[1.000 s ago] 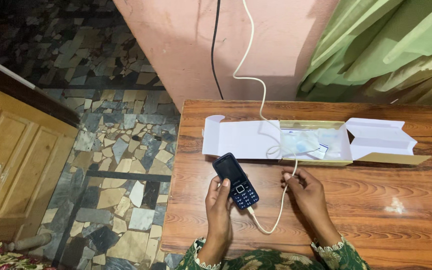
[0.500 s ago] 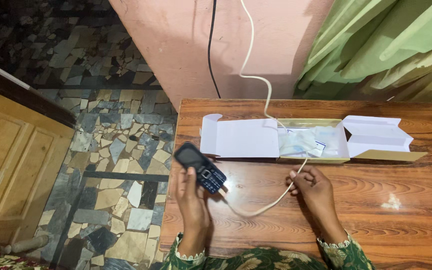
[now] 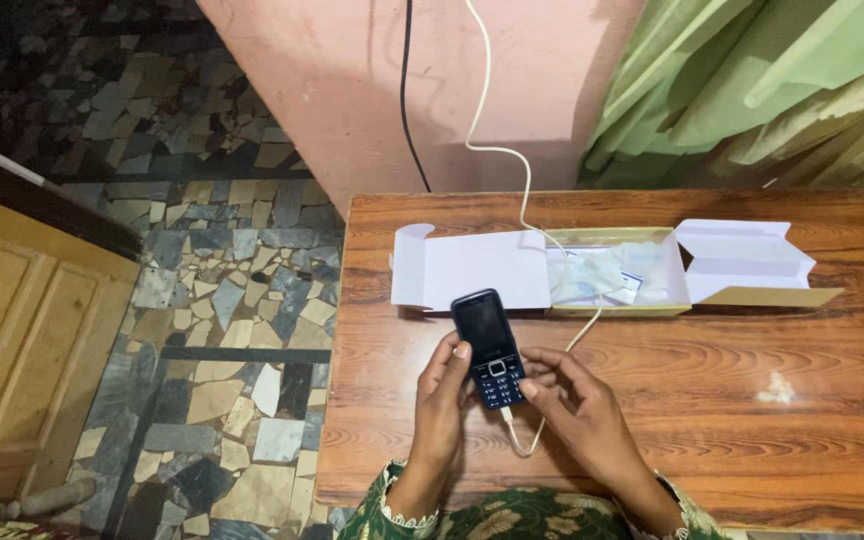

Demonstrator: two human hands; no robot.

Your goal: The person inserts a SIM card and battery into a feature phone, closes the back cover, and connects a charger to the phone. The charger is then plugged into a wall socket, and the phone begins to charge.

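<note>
A small dark keypad phone (image 3: pixel 488 345) is held upright over the wooden table (image 3: pixel 752 400). My left hand (image 3: pixel 440 398) grips its left side, thumb on the edge. My right hand (image 3: pixel 570 405) holds its lower right corner, fingers by the keypad. A white charging cable (image 3: pixel 524 205) is plugged into the phone's bottom end, loops under my hands, then runs across an open white cardboard box (image 3: pixel 472 268) and up the pink wall.
The open box holds plastic wrapping (image 3: pixel 607 270) and has flaps spread left and right (image 3: pixel 747 258). A black cable (image 3: pixel 407 90) hangs down the wall. Green curtains (image 3: pixel 772 90) hang at the back right. A stone mosaic floor (image 3: pixel 222 300) and a wooden door (image 3: pixel 22 340) lie to the left.
My left hand brought the phone back from the table's left edge to the middle. My right hand left the cable and came onto the phone's lower right corner.
</note>
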